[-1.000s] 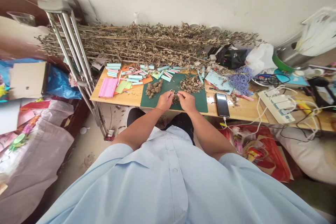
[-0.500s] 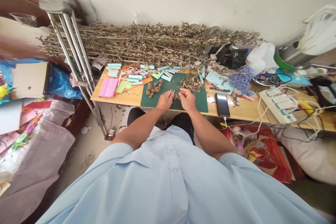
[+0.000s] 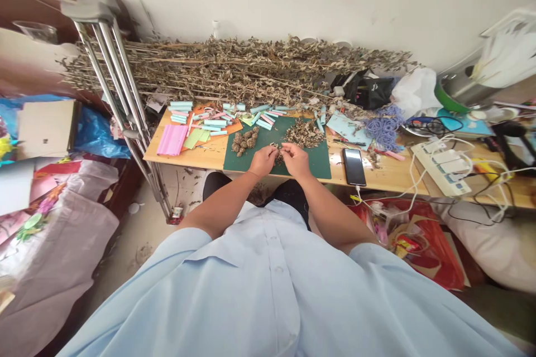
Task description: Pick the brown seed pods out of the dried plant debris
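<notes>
Over the near edge of a green cutting mat (image 3: 319,166), my left hand (image 3: 263,160) is closed with dried leaves (image 3: 279,155) at its fingertips. My right hand (image 3: 296,159) pinches at the same small bunch from the other side, its fingertips close to the left ones. Exactly what lies between the right fingers is too small to make out. Beyond my left hand sits a cluster of brown, rolled balls of dried leaf (image 3: 245,141). A loose heap of crumbled dried leaves (image 3: 305,134) lies just beyond my right hand.
Long bundled dried stalks (image 3: 234,70) run along the wall. Pale blue and pink paper rolls (image 3: 215,122) lie at the mat's far left. A phone (image 3: 354,166) on a cable, purple yarn (image 3: 383,125) and a power strip (image 3: 441,167) are on the right. Metal crutches (image 3: 121,83) lean at the left.
My right hand drew slightly away from the left with its fingers loosened, then came back to the leaves. The left hand stays in place.
</notes>
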`<control>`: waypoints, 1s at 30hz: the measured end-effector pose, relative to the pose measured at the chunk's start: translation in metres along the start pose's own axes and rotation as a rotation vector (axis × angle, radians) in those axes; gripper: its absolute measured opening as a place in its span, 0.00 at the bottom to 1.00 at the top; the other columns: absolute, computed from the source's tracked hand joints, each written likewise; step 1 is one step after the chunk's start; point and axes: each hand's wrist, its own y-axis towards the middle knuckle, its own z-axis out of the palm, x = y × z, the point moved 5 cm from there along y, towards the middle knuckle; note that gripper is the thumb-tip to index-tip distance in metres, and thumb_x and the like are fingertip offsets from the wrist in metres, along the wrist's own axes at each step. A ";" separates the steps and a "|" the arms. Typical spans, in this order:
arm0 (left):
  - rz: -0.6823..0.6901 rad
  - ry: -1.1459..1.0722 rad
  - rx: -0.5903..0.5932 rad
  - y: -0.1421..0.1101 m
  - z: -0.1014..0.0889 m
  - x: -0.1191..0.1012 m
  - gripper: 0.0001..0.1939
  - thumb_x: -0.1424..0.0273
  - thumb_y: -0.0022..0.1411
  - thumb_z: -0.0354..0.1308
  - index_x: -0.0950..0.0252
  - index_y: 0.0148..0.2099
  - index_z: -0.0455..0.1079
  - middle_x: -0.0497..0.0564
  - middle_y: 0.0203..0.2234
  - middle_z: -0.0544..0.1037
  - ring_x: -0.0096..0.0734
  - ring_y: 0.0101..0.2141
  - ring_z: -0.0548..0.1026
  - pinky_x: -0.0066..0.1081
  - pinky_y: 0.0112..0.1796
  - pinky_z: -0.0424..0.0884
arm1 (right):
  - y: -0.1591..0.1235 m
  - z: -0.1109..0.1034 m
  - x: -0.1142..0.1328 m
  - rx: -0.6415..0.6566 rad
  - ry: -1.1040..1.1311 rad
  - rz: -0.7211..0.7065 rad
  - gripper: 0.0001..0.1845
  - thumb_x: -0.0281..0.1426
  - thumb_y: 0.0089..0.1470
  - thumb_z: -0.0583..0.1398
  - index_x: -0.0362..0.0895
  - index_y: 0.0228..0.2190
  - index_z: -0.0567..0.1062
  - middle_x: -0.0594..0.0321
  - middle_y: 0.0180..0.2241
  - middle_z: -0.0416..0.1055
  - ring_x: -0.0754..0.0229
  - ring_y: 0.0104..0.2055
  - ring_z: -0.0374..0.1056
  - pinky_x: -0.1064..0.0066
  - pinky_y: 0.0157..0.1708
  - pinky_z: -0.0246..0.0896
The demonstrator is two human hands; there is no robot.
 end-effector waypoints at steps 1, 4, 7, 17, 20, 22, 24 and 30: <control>0.003 0.004 0.004 0.000 0.000 0.000 0.11 0.70 0.71 0.52 0.64 0.35 0.72 0.47 0.23 0.75 0.29 0.28 0.75 0.29 0.34 0.68 | -0.001 0.000 0.002 0.007 -0.014 -0.011 0.19 0.37 0.55 0.62 0.46 0.48 0.79 0.58 0.39 0.81 0.58 0.34 0.75 0.62 0.42 0.73; 0.003 0.009 0.004 0.000 0.000 0.001 0.11 0.70 0.71 0.52 0.64 0.37 0.73 0.48 0.24 0.76 0.30 0.29 0.75 0.29 0.34 0.69 | -0.002 0.000 0.008 0.026 -0.053 -0.027 0.18 0.36 0.55 0.62 0.47 0.47 0.79 0.58 0.39 0.81 0.57 0.33 0.75 0.62 0.42 0.73; 0.003 0.011 0.002 0.000 0.000 0.002 0.11 0.69 0.71 0.52 0.64 0.37 0.74 0.48 0.25 0.76 0.30 0.30 0.75 0.29 0.35 0.69 | -0.002 -0.001 0.011 0.034 -0.077 -0.022 0.17 0.35 0.54 0.62 0.47 0.46 0.80 0.59 0.39 0.82 0.57 0.34 0.76 0.62 0.42 0.73; 0.006 0.016 0.016 0.001 0.000 0.002 0.10 0.70 0.70 0.53 0.64 0.37 0.73 0.48 0.25 0.76 0.30 0.29 0.75 0.29 0.35 0.69 | -0.003 0.003 0.007 0.049 -0.056 -0.010 0.21 0.36 0.56 0.60 0.46 0.51 0.76 0.60 0.38 0.80 0.59 0.32 0.73 0.64 0.41 0.71; -0.021 0.007 -0.002 0.001 -0.001 0.003 0.10 0.69 0.71 0.52 0.63 0.38 0.73 0.47 0.23 0.75 0.29 0.28 0.75 0.29 0.35 0.70 | -0.001 0.001 0.001 0.021 -0.023 0.008 0.23 0.38 0.56 0.60 0.45 0.52 0.75 0.59 0.38 0.79 0.59 0.32 0.72 0.63 0.41 0.71; -0.035 -0.001 -0.012 0.000 -0.001 0.003 0.10 0.70 0.71 0.52 0.63 0.37 0.73 0.46 0.22 0.75 0.29 0.27 0.74 0.29 0.35 0.70 | 0.000 -0.001 -0.003 0.003 0.009 0.034 0.24 0.40 0.55 0.60 0.45 0.51 0.74 0.59 0.37 0.79 0.59 0.32 0.72 0.63 0.41 0.71; -0.042 -0.006 -0.026 0.000 -0.002 0.002 0.11 0.70 0.71 0.51 0.63 0.37 0.72 0.46 0.22 0.75 0.28 0.26 0.74 0.29 0.36 0.70 | 0.000 -0.004 -0.007 -0.004 0.052 0.066 0.24 0.41 0.54 0.60 0.44 0.51 0.74 0.60 0.37 0.79 0.60 0.32 0.71 0.64 0.40 0.71; -0.071 -0.024 -0.045 -0.001 -0.003 0.004 0.08 0.68 0.71 0.53 0.63 0.41 0.73 0.46 0.22 0.75 0.30 0.28 0.75 0.30 0.38 0.71 | -0.011 -0.014 -0.005 0.022 0.135 0.097 0.20 0.40 0.53 0.62 0.45 0.47 0.76 0.62 0.34 0.77 0.61 0.29 0.70 0.65 0.34 0.70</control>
